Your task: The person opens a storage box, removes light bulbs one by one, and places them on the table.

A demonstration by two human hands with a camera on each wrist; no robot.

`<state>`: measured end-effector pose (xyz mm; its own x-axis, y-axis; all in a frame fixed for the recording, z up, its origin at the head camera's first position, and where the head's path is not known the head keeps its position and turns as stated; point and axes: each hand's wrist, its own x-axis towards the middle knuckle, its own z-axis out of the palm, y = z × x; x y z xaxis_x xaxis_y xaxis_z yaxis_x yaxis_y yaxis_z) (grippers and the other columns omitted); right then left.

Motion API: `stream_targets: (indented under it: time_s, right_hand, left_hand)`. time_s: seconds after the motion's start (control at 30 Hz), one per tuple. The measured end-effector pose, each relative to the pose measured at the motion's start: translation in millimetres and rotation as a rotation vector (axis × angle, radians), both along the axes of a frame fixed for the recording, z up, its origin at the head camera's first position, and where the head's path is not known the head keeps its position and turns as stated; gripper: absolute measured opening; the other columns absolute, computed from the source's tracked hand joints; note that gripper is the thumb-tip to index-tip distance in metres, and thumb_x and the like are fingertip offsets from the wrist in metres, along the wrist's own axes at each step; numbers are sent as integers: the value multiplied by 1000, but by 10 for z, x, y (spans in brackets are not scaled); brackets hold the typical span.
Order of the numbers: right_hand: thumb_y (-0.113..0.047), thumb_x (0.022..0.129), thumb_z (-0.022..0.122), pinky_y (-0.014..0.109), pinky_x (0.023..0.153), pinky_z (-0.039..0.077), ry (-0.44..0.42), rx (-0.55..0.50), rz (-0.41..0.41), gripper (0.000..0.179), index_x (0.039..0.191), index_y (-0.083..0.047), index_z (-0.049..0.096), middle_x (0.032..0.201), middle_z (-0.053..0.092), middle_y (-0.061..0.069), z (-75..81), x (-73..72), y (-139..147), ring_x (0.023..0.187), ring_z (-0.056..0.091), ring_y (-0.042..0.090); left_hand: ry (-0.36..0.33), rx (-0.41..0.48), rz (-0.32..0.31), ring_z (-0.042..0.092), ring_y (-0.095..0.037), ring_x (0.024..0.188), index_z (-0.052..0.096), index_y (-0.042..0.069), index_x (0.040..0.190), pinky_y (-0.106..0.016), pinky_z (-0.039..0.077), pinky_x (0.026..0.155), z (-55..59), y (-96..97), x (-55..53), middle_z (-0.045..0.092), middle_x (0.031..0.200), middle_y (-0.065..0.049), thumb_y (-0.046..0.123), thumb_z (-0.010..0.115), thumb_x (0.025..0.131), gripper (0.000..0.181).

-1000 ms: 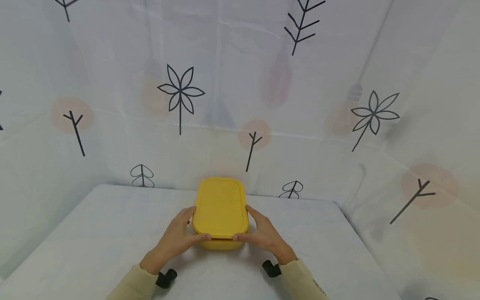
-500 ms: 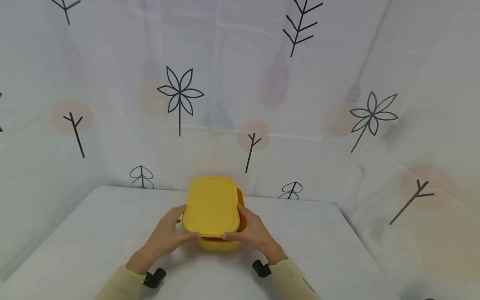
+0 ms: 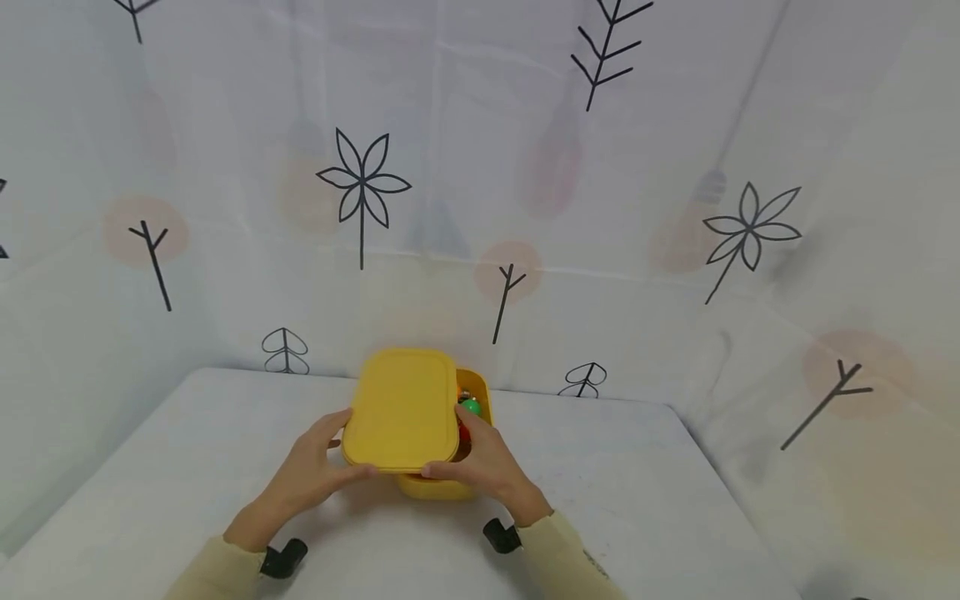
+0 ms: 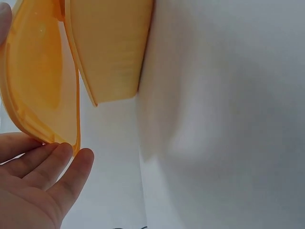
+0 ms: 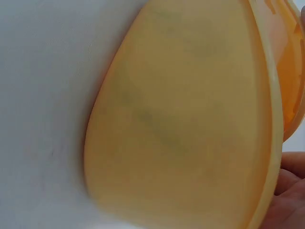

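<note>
A yellow lid [image 3: 403, 408] is held level between both hands, above and left of the yellow box [image 3: 438, 488] it partly covers. The left hand [image 3: 303, 467] grips the lid's left side, thumb on the near edge. On the other side the right hand [image 3: 487, 462] holds the lid's right edge, its thumb at the near rim. Through the gap at the right, a green ball-like item [image 3: 471, 406] and something red [image 3: 464, 432] show inside the box; the lid hides the rest. In the left wrist view the lid's underside [image 4: 40, 67] faces the camera, apart from the box wall [image 4: 112, 52].
The box stands on a white-covered table [image 3: 637, 500] near its back edge. Behind it hangs a pale cloth [image 3: 450, 100] printed with line-drawn plants. Each wrist wears a black device, such as the left one [image 3: 283, 558].
Both hands have lifted the lid off the box and carried it to the left. The box stays in place, and its right part with colourful contents has come into view.
</note>
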<state>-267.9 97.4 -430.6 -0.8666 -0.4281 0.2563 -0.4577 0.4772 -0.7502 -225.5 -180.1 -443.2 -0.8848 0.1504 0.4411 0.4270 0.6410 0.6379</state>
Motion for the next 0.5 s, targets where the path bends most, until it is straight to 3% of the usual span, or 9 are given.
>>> stream_targets:
  time_s: [0.13, 0.5]
  right_hand:
    - [-58, 65, 81, 43, 105, 40, 7, -3, 16, 96, 145, -29, 37, 132, 50, -19, -12, 4, -76, 115, 47, 8]
    - [-64, 66, 76, 50, 102, 42, -16, 85, -63, 97, 147, -27, 36, 141, 46, -9, 40, 73, -361, 124, 47, 19]
  left_hand:
    - [-28, -6, 13, 47, -29, 123, 43, 2, 140, -45, 52, 90, -27, -63, 25, 47, 139, -13, 55, 79, 69, 96]
    - [-25, 3, 53, 47, -33, 121, 43, -3, 139, -47, 52, 88, 29, -310, 127, 48, 137, -18, 49, 82, 69, 95]
